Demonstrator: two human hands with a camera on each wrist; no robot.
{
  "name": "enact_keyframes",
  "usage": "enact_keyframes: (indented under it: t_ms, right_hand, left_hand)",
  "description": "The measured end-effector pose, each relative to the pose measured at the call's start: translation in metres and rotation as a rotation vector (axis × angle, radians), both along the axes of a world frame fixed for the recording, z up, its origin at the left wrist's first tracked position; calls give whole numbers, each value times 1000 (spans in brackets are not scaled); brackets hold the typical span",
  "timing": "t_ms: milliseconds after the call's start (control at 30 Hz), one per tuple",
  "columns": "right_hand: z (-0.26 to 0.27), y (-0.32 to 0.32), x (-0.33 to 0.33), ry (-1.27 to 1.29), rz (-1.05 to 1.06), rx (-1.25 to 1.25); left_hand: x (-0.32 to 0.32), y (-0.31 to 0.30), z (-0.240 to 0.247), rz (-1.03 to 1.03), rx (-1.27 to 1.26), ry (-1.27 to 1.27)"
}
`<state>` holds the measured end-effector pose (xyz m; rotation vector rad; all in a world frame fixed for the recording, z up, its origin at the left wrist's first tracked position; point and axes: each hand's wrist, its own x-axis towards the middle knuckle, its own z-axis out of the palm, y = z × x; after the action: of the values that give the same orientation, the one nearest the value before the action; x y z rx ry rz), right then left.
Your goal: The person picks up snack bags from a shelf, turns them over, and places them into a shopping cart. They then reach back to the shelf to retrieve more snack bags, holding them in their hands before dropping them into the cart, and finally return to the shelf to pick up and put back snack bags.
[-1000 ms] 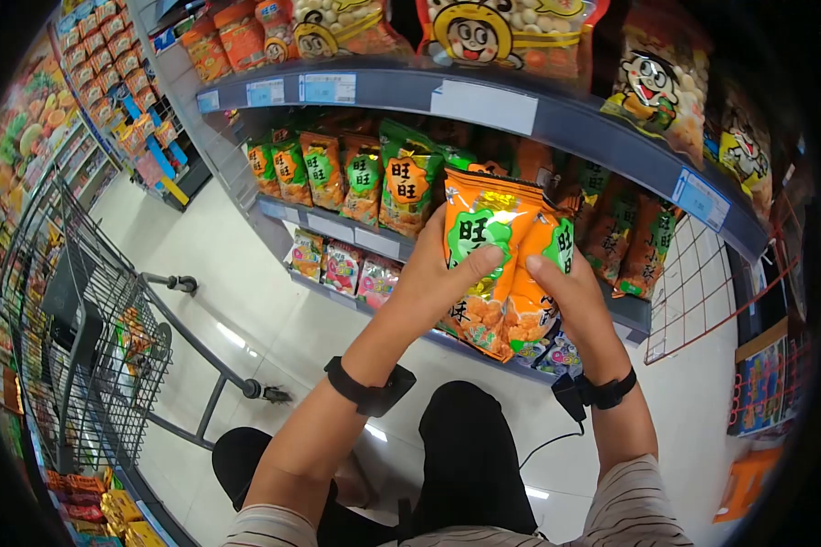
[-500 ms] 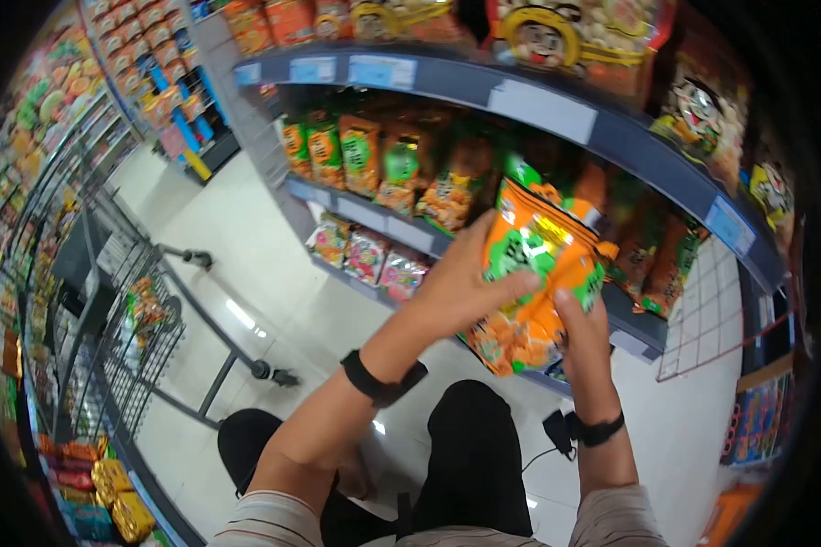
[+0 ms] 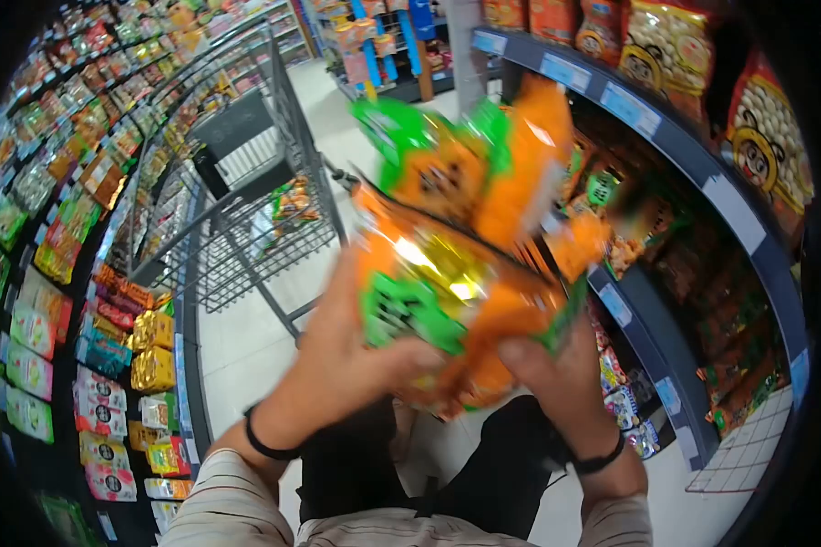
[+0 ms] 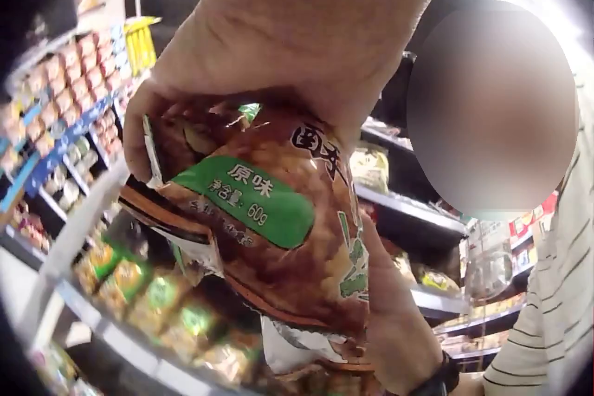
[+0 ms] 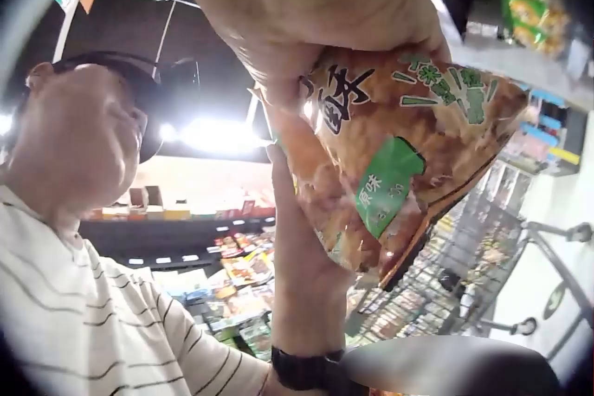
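Both hands hold a bunch of snack bags together in front of the body. At the front, an orange snack bag (image 3: 428,264) with a green label and gold patch is blurred by motion. Behind it, a green snack bag (image 3: 392,137) and another orange bag (image 3: 529,164) stick up. My left hand (image 3: 346,337) grips the left side of the bunch, thumb across the front. On the right side my right hand (image 3: 556,365) grips likewise. In the left wrist view, a bag's printed face (image 4: 278,201) shows below the left hand; its fingers are partly hidden.
Beyond the bags on the left stands a wire shopping cart (image 3: 246,210) with some snack packs (image 3: 292,201) in it. A shelf (image 3: 647,118) of snack bags curves along the right. Another packed shelf (image 3: 100,365) runs down the left. White floor tiles (image 3: 237,365) show between them.
The view has turned left, bringing the cart nearer the middle. Both hands have carried the bags leftward, away from the right shelf, and the bunch now looks larger and closer.
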<state>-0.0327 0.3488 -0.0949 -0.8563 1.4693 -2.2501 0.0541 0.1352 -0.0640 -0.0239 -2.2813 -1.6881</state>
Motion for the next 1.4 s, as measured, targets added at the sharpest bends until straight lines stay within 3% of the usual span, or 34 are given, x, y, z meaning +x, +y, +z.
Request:
enact_keyframes:
  t_ms: [33, 67, 133, 233, 300, 500, 600, 700, 800, 867, 900, 933, 1100, 1333, 1400]
  right_hand:
    - [18, -21, -9, 42, 54, 14]
    - [35, -42, -18, 84, 108, 28]
    - [54, -89, -28, 126, 218, -49]
    - [45, -154, -17, 186, 304, -258]
    - [45, -170, -11, 68, 375, -284]
    - [41, -182, -24, -21, 342, -223]
    - [50, -174, -40, -53, 352, -150]
    - [64, -159, -53, -63, 327, -68]
    - [77, -140, -78, 233, 238, 234]
    - [93, -143, -75, 72, 184, 288]
    - [101, -144, -73, -11, 154, 309]
    - [104, -143, -79, 125, 135, 390]
    - [119, -154, -85, 152, 160, 545]
    - [165, -179, -73, 114, 233, 698]
    - [178, -194, -66, 65, 263, 722]
  left_hand:
    - [2, -7, 16, 107, 37, 173]
    - [6, -22, 39, 172, -52, 169]
    - [5, -66, 66, 180, -153, 294]
    - [11, -103, 106, 236, -198, 233]
    - [19, -124, 110, 252, -244, 128]
    - [15, -136, 85, 267, -186, 136]
    - [0, -136, 98, 202, 41, 40]
    - [-23, -148, 106, 52, 158, -7]
    - [-44, -162, 105, -116, 262, -15]
    - [-54, -170, 102, -146, 189, 8]
    - [-60, -174, 102, -143, 121, 39]
    - [-66, -177, 101, -135, 57, 71]
    - [-83, -195, 103, -72, -125, 190]
    - [-61, -223, 110, 36, -20, 170]
    - [-42, -234, 123, 100, 85, 26]
